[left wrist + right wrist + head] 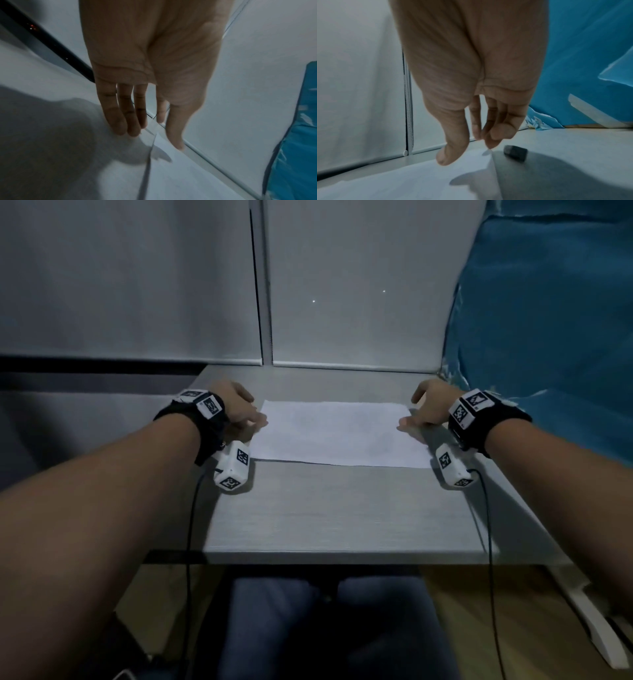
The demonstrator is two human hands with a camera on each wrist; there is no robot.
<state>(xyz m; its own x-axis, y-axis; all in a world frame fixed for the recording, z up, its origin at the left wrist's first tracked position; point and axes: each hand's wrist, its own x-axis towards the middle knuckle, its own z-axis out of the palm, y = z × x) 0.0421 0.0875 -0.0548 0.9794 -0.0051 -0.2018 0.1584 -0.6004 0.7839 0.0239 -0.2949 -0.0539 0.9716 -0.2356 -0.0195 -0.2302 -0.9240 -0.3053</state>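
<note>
A white sheet of paper (pixel 342 433) lies flat on the grey table (pixel 335 515). My left hand (pixel 255 419) is at the sheet's left edge. In the left wrist view its fingers (pixel 120 121) are straight and reach down to the table beside the paper (pixel 180 175), near its far corner, with the thumb over the sheet. My right hand (pixel 409 416) is at the sheet's right edge. In the right wrist view its fingers (pixel 489 140) hang loosely curled just above the paper's (pixel 402 182) corner, thumb apart from them. Neither hand holds anything.
A small grey block (pixel 515 152) lies on the table just right of the paper. White roller blinds (pixel 137 285) stand behind the table and a blue sheet (pixel 548 337) hangs at the right. The person's legs (pixel 325 628) are under the near edge.
</note>
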